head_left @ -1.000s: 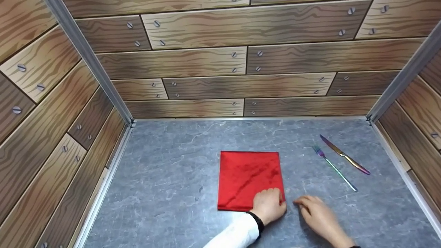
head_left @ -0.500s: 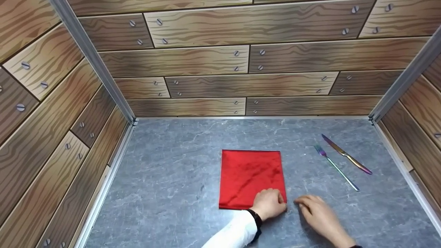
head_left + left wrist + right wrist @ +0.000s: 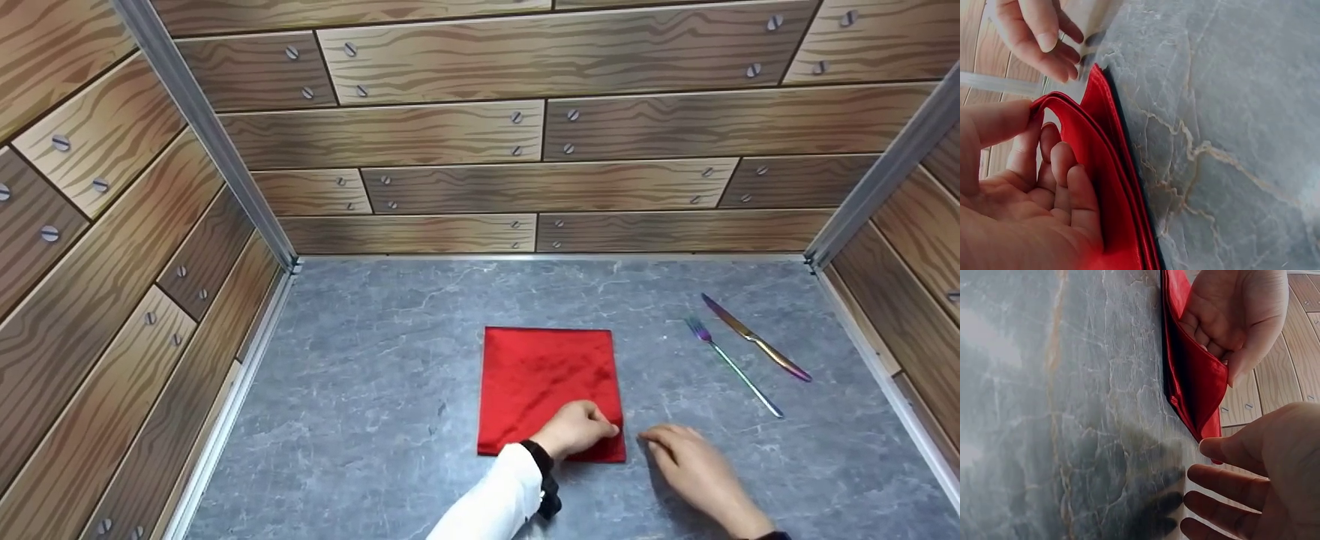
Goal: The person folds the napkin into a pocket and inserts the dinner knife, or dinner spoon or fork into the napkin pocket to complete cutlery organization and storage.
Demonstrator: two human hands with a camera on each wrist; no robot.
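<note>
A folded red napkin lies flat on the grey marble table, a little right of the middle. My left hand, in a white sleeve, pinches the top layer at the napkin's near right corner. In the left wrist view the thumb and fingers hold that red layer raised off the layers below. My right hand rests just right of that corner with its fingers straight and holds nothing. The right wrist view shows the lifted red fold next to those straight fingers.
A rainbow-tinted fork and knife lie side by side at the right, beyond my right hand. Wood-patterned walls with metal corner rails close the table in at the back, left and right.
My left hand has shifted a little left and further onto the napkin, raising the corner's top layer. The right hand has hardly moved.
</note>
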